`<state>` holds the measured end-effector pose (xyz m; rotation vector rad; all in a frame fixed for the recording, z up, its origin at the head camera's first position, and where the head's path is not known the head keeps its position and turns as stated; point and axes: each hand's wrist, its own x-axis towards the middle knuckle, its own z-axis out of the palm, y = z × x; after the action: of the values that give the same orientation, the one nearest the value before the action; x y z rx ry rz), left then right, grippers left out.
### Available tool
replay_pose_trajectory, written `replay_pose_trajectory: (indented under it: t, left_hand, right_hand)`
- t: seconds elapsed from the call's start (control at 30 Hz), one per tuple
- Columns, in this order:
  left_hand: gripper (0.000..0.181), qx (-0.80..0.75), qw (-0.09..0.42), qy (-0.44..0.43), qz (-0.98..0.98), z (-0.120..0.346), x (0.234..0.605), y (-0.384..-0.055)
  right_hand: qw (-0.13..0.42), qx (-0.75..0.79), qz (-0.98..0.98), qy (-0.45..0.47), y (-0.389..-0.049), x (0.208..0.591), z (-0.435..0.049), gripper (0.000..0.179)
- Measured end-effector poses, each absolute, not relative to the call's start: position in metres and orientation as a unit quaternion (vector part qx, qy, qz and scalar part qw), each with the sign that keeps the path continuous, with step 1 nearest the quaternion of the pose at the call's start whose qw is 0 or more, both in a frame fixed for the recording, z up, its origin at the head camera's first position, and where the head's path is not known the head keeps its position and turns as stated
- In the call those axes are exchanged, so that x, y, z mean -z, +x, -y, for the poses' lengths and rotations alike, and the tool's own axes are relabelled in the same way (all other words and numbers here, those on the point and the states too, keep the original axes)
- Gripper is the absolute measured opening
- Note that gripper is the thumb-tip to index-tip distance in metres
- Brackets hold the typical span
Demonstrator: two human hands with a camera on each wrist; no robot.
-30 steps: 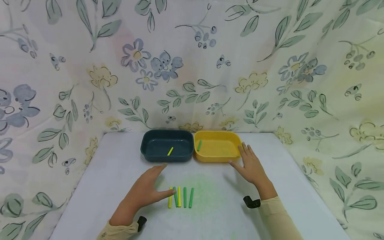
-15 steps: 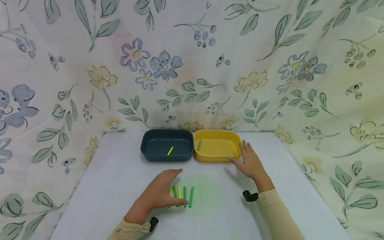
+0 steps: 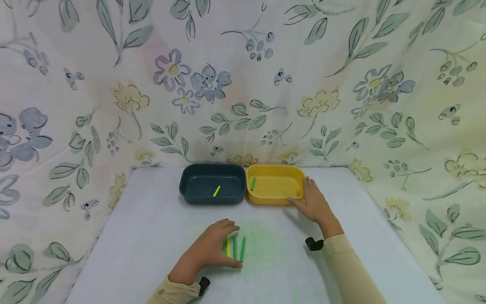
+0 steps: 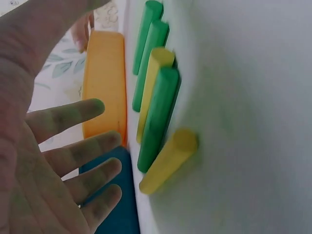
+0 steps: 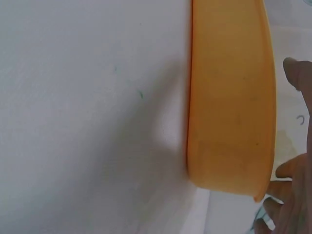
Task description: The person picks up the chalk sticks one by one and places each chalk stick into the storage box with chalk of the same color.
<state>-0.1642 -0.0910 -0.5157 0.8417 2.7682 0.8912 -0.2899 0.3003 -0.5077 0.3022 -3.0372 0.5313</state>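
My left hand [image 3: 214, 245] hangs spread over a row of chalk sticks, thumb apart from the fingers, holding nothing. In the left wrist view the row shows a yellow chalk stick [image 4: 168, 161] lying aslant beside a green chalk stick [image 4: 158, 119], then another yellow and two more green ones. From the head view the hand hides the row's left end; the rightmost green chalk [image 3: 243, 250] lies beyond the thumb. My right hand [image 3: 318, 207], fingers straight, is at the right front corner of the yellow tray [image 3: 275, 201]; contact with its rim is unclear.
A dark blue tray [image 3: 212, 199] stands left of the yellow one, against it. One yellow chalk [image 3: 217, 191] lies in the blue tray, one green chalk [image 3: 253, 183] in the yellow. Green dust marks the white table [image 3: 265, 240]. A floral cloth [image 3: 243, 84] hangs behind.
My left hand has moved right and slightly toward me, over the chalk row, covering its left end. The right hand has barely moved. The chalks in the trays stay put.
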Motion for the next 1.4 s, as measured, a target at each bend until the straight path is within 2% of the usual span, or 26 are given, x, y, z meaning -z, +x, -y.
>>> replay_pose_trajectory:
  t: [0.53,0.67,0.97,1.4]
  left_hand:
    - [0.083,-0.272,0.117,0.291,-0.91,0.076,0.522,-0.163]
    - [0.082,-0.273,0.115,0.29,-0.91,0.075,0.52,-0.164]
    - [0.095,-0.266,0.113,0.291,-0.912,0.07,0.519,-0.169]
    - [0.076,-0.229,0.103,0.289,-0.924,0.067,0.51,-0.173]
  right_hand:
    - [-0.018,-0.173,0.981,0.083,-0.298,0.512,-0.295,0.121]
    - [-0.019,-0.173,0.981,0.08,-0.301,0.511,-0.294,0.124]
    - [-0.014,-0.169,0.982,0.077,-0.302,0.514,-0.296,0.125]
    - [-0.021,-0.156,0.984,0.085,-0.305,0.511,-0.293,0.121]
